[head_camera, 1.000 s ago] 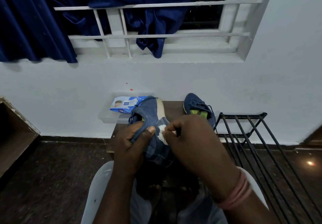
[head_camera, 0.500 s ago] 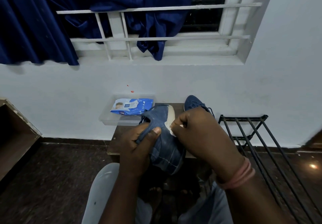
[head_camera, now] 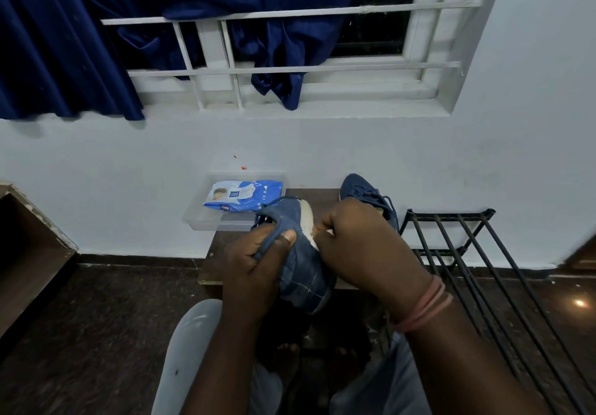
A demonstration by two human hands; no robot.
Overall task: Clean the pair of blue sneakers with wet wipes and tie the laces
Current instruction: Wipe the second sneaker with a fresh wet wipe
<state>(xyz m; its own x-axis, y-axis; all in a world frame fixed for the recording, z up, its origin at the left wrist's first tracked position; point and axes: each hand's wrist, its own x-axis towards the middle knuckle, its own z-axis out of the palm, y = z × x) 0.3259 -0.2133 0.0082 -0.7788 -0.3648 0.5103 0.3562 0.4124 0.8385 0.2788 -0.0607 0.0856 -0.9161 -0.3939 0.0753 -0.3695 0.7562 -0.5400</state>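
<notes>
Left hand [head_camera: 258, 263]: fingers curled round the upper of the blue sneaker [head_camera: 298, 263], thumb pressed on top; holds it raised over the lap.
Right hand [head_camera: 361, 246]: fingers closed, pinching a white wet wipe [head_camera: 324, 232] against the sneaker's pale sole edge.
Second sneaker [head_camera: 367, 195]: on the low table [head_camera: 214, 263], just behind the right hand.
Wipes pack [head_camera: 243, 196]: in a clear tray [head_camera: 206, 222], beyond the left hand.

Home room: curtained barred window [head_camera: 290, 69], shoe rack [head_camera: 467, 253], low table [head_camera: 213, 266].
</notes>
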